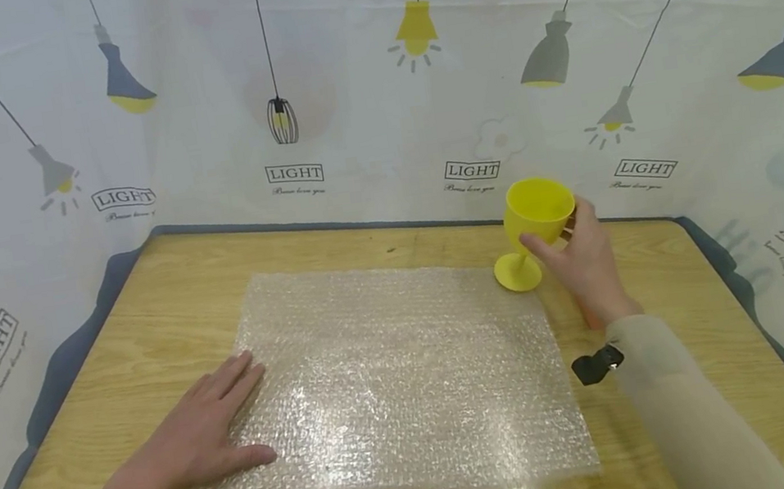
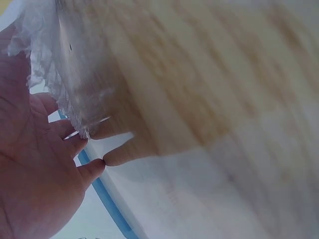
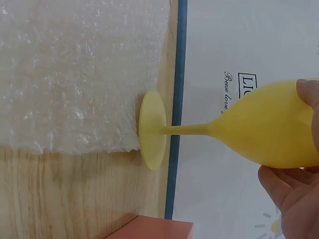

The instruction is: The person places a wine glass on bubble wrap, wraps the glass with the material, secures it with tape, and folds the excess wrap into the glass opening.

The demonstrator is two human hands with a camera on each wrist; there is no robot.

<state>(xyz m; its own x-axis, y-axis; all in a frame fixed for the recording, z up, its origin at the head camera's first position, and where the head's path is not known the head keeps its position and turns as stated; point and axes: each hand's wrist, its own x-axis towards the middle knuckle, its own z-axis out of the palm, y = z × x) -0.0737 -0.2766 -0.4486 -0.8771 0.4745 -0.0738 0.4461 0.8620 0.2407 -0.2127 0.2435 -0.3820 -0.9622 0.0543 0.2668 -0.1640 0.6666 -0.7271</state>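
A yellow goblet point(image 1: 534, 209) is upright at the bubble wrap's far right corner. My right hand point(image 1: 583, 260) grips its bowl from the right, thumb on the near side. In the right wrist view the goblet's round foot point(image 3: 152, 130) overlaps the corner of the sheet, with its thin stem leading up to the bowl. The sheet of clear bubble wrap point(image 1: 409, 374) lies spread flat on the table. My left hand point(image 1: 197, 435) rests palm down with spread fingers at its left edge. In the left wrist view the sheet's crinkled edge point(image 2: 47, 59) shows beside that palm.
The wooden table point(image 1: 170, 307) has a dark blue border along its back and sides. White cloth walls point(image 1: 353, 59) printed with lamps stand around it. An orange block point(image 3: 154, 229) sits below my right wrist, mostly hidden from the head camera.
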